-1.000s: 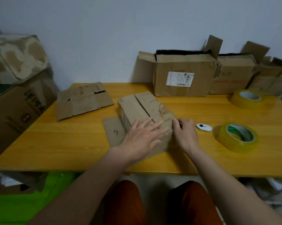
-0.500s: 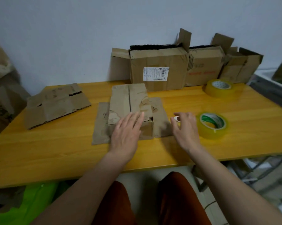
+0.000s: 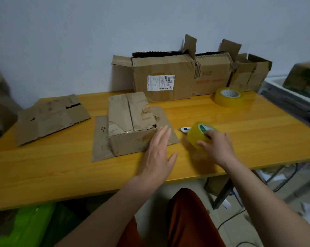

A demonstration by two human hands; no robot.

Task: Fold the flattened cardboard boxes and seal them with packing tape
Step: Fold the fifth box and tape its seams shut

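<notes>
1. The left hand [image 3: 157, 154] hovers nearest, fingers straight and spread, holding nothing, just in front of the right corner of the folded box [image 3: 131, 123]. Whether it touches the cardboard I cannot tell.
2. The right hand [image 3: 217, 147] has its grip curled round a roll of tape [image 3: 197, 134], tilted up off the desk [image 3: 43, 172]. The roll looks light and stiff; its smooth yellow band may slip, so a hold with fingers through the core seems safest.
3. A small white cutter [image 3: 184, 129] lies just behind the roll, near the box.
4. The folded box sits mid-desk with its top flaps meeting at a centre seam and side flaps lying flat on the desk. It looks empty, light and worn, with a torn corner; the flaps probably spring up, so pressing flat on the seam should steady it.
5. Left lies a flattened box [image 3: 50, 118], thin and floppy, best lifted by an edge.
6. Farther right rests a second roll [image 3: 228, 97].
7. Open cartons [image 3: 164, 75] stand along the wall.
</notes>
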